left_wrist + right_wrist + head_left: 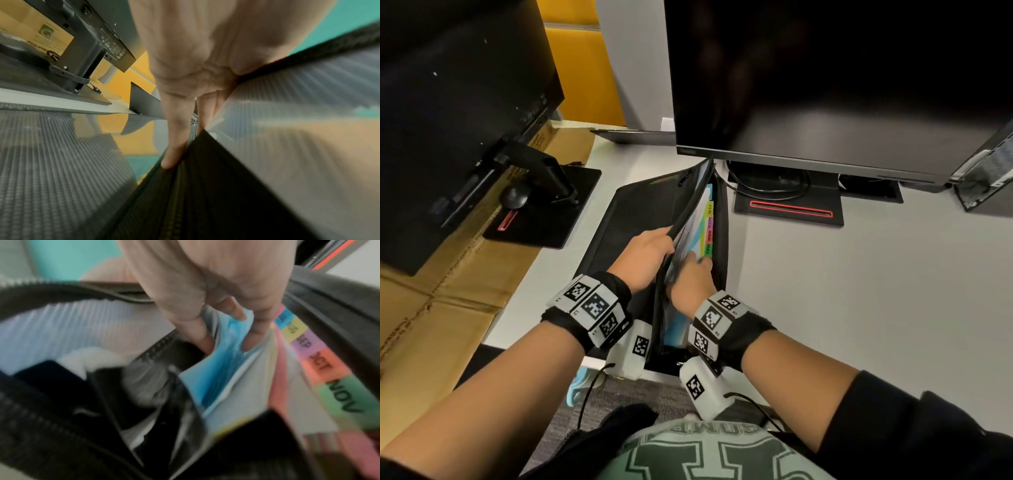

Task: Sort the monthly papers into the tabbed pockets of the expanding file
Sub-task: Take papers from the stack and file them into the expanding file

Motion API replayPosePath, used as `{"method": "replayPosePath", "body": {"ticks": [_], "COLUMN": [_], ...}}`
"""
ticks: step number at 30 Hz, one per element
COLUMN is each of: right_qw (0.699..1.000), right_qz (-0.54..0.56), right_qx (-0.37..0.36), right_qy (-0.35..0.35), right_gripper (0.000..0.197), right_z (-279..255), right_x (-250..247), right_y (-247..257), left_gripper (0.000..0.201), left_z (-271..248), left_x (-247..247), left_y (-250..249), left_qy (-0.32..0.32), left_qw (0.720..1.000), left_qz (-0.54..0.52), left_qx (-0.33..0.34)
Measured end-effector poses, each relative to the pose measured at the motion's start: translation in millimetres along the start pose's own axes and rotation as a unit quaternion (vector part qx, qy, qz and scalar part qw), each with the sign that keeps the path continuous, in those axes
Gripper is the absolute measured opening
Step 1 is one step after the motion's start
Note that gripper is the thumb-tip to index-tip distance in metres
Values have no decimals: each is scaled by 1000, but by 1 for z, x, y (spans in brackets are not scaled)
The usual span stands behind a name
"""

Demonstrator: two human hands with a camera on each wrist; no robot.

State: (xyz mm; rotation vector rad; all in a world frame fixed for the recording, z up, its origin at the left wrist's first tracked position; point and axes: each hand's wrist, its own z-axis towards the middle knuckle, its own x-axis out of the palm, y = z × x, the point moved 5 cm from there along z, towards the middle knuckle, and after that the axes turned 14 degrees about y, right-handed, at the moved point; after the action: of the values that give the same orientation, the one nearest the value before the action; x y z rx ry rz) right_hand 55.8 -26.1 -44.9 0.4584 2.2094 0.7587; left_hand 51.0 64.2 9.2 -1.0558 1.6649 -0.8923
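The expanding file (640, 212) is lying unzipped at the surface's (859, 291) near edge, the left hand (643, 257) gripping its lifted cover while the right hand (205, 288) is pinching blue papers (216, 366) among the tabbed pockets (320, 363), so sorting seems midway.

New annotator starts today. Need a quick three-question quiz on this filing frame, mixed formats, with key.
1. True or false: the left hand holds the black flap of the expanding file open.
2. Where are the right hand's fingers? A) on the monitor stand B) down among the blue dividers inside the file C) flat on the desk
3. Fill in: in the right wrist view, the green tab reads ___.

Key: 1 true; 2 B; 3 NOV
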Motion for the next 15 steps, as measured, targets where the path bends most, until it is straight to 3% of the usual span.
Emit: {"method": "replayPosePath", "body": {"ticks": [4, 7, 10, 15], "right_qw": [999, 998, 995, 986], "right_qz": [31, 61, 96, 167], "right_qx": [-36, -35, -33, -13], "right_qy": [0, 0, -3, 1], "right_gripper": [49, 34, 18, 11], "right_z": [-3, 1, 9, 17], "right_x": [-4, -11, -23, -32], "right_y": [-10, -20, -30, -53], "left_gripper": [49, 30, 36, 33], "left_z": [0, -1, 1, 5], "left_x": [3, 6, 11, 6], "left_y": [1, -3, -5, -17], "left_qy": [9, 17, 40, 16], "left_qw": [1000, 1000, 998, 994], "left_qz": [2, 3, 42, 107], "left_qx": [-5, -3, -5, 2]}}
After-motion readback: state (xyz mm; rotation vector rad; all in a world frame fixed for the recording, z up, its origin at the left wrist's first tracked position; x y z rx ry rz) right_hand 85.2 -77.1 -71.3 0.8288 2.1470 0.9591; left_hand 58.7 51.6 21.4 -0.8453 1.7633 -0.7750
